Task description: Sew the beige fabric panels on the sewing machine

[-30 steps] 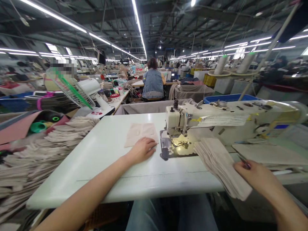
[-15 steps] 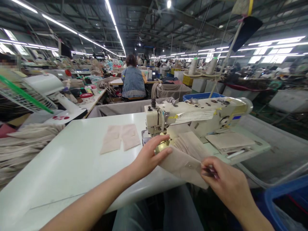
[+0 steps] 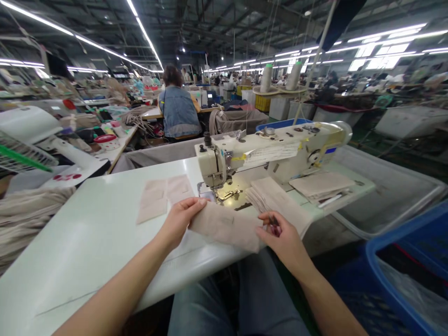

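A beige fabric piece (image 3: 224, 226) with a small patch sewn on it is stretched between my hands, in front of the sewing machine's needle area. My left hand (image 3: 182, 218) pinches its left end between thumb and fingers. At the right end, thumb and forefinger of my right hand (image 3: 285, 237) close on the edge. Something small and dark (image 3: 275, 221) sits within the curled fingers of that hand; its kind cannot be made out. Behind is the sewing machine (image 3: 245, 156). Two similar pieces (image 3: 152, 201) lie flat on the table to the left.
A stack of beige pieces (image 3: 276, 200) lies right of the needle plate, and more folded fabric (image 3: 322, 185) by the machine's base. A blue basket (image 3: 376, 252) stands at right. A white fan (image 3: 30, 122) and piled fabric (image 3: 30, 214) are at left. A person (image 3: 180, 109) sits ahead.
The fabric piece has moved left and come up flatter towards me, with both hands shifting left along with it. The camera view has turned slightly right.
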Demonstrator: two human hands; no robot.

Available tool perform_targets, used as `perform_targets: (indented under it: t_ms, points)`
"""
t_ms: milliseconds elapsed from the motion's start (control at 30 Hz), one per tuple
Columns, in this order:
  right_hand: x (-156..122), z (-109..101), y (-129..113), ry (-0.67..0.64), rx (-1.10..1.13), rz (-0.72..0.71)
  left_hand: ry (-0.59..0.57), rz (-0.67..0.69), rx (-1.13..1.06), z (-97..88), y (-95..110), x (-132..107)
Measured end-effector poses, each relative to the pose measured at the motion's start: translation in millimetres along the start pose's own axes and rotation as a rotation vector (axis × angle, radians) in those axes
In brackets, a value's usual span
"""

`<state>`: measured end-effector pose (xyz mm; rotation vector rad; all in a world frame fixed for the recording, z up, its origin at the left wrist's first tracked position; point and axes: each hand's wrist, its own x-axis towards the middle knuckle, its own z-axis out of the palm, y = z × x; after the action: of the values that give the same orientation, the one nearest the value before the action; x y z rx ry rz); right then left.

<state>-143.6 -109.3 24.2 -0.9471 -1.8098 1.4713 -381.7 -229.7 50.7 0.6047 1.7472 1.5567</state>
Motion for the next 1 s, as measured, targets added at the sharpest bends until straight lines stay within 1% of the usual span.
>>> perform_targets:
  t_ms: [100,267,333,433,533,600,700,767,800,900,1000]
  points:
    - [0.3,6.9,-1.5,0.035,0.087,0.018,-0.038,-0.020,0.020,-9.7,-5.8,1.6]
    - [2.3,9.7,1.9,0.032,0.146,0.026,-0.124,0.004,0.055,-19.1,-7.4,6.4]
    - [0.3,13.3,6.9,0.008,0.087,0.048,-0.104,0.021,0.151,-20.0,-8.7,13.5]
    - [-8.4,25.0,17.9,-0.059,-0.038,0.039,0.006,0.105,0.433,-17.3,-13.8,30.5]
    - [-19.1,37.5,31.8,-0.131,-0.106,-0.071,0.050,0.243,0.773,-10.0,-19.4,49.6]
    - [-22.9,41.7,40.9,-0.213,-0.143,-0.190,0.042,0.289,0.910,-3.4,-21.7,59.4]
    - [-22.4,41.9,50.9,-0.298,-0.204,-0.302,0.018,0.301,0.968,5.6,-22.0,68.2]
    - [-20.4,40.8,54.4,-0.311,-0.245,-0.383,0.003,0.310,0.998,9.4,-20.9,71.6]
    - [-19.5,40.6,55.5,-0.317,-0.269,-0.446,0.000,0.312,1.012,10.6,-20.3,73.0]
    - [-18.4,42.3,57.9,-0.301,-0.375,-0.623,0.022,0.294,1.045,12.7,-19.2,77.1]
    - [-18.9,45.7,60.3,-0.263,-0.485,-0.659,0.056,0.253,1.065,14.0,-18.8,81.4]
